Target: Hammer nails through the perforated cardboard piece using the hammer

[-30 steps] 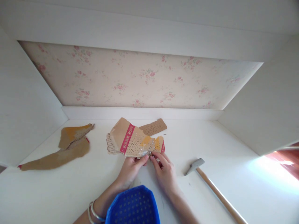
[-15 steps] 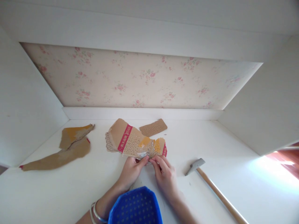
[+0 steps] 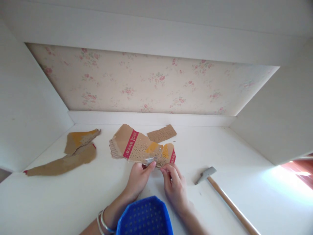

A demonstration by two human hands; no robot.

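Observation:
A torn piece of corrugated cardboard [image 3: 139, 147] with red printed bands, yellow patches and rows of small holes lies in front of me. Some clear tape or plastic and a few small shiny bits show on its near right part. My left hand [image 3: 139, 176] grips its near edge, thumb on top and fingers underneath. Just to the right, my right hand [image 3: 174, 181] pinches at the same edge with thumb and forefinger. What lies between those fingertips is too small to make out.
A blue perforated basket [image 3: 145, 217] stands between my forearms. On the right rests a hammer [image 3: 227, 199] with a wooden handle. Behind the cardboard is a smaller perforated cardboard strip [image 3: 162, 133]; torn cardboard scraps [image 3: 66, 160] lie left. White panels enclose the white surface.
My right hand has shifted slightly right, widening the gap between my hands. My left hand keeps its grip on the cardboard. The whole view has moved a little.

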